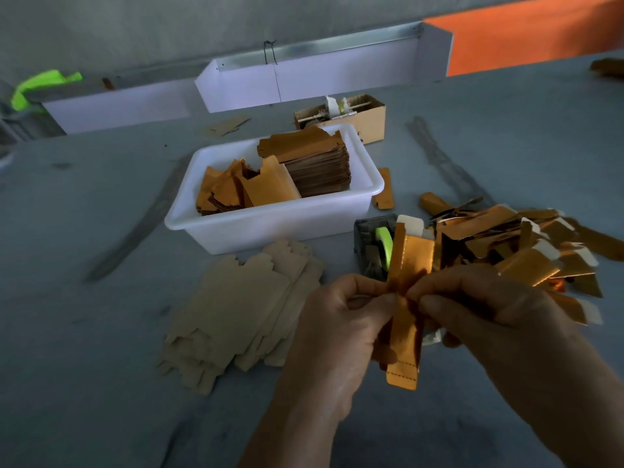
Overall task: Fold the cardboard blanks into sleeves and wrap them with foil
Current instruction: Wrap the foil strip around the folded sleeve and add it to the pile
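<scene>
Behind both hands, tape dispenser (374, 246)

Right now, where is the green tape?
In the head view, the green tape roll sits in a dark dispenser right of centre, between the white tub and the pile of gold sleeves.

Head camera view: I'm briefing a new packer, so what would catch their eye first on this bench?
First, the two hands, left hand and right hand, pinching a shiny copper foil sleeve held upright at centre front. Next, the loose heap of foil-covered sleeves to the right and the white tub of stacked foil pieces behind. A fan of plain cardboard blanks lies flat on the table to the left of the hands.
</scene>
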### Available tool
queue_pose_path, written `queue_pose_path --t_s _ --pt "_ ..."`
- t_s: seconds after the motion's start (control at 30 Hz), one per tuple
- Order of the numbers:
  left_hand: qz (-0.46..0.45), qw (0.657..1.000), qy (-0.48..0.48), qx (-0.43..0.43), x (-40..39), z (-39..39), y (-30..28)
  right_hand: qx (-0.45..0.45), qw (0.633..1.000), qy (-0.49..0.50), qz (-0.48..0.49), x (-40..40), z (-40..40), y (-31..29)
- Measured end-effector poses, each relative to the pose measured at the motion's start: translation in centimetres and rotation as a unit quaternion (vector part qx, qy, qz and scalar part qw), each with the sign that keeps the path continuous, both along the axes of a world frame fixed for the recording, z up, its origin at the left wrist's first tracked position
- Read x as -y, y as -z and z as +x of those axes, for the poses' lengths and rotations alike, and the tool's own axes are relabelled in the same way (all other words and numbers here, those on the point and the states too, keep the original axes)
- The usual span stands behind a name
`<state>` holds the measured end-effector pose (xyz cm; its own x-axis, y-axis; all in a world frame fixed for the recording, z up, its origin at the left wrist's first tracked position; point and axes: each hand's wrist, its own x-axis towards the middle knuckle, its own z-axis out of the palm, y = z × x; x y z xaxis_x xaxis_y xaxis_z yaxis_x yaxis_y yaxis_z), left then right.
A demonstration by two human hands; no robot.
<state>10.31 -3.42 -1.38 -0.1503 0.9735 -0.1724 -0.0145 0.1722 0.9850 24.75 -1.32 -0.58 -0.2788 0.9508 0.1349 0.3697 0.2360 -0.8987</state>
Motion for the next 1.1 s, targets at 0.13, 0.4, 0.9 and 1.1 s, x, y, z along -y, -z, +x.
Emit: queue_pose_path --t_s 0.13,0.4,0.9,1.1 --pt "-0.021 1.0 0.01 0.011 0.1 0.1 -0.2 0.041 0.999 -0.011 0.024 -0.3 -0.1 -0.1" --pt "-0.027 0.999 0.022 -0.024 0.2 0.1 -0.2 0.087 0.995 0.022 0.04 -1.0 -0.2 -0.4" --pt "-0.016 0.999 0.024 -0.044 0.6 -0.3 -0.2 0.182 0.983 0.027 0.028 -0.6 -1.5 -1.1" --pt "0.007 0.997 -0.043 -0.071 0.8 0.7 0.5 0.239 0.967 0.075 0.046 0.1 -2.1 -1.4"
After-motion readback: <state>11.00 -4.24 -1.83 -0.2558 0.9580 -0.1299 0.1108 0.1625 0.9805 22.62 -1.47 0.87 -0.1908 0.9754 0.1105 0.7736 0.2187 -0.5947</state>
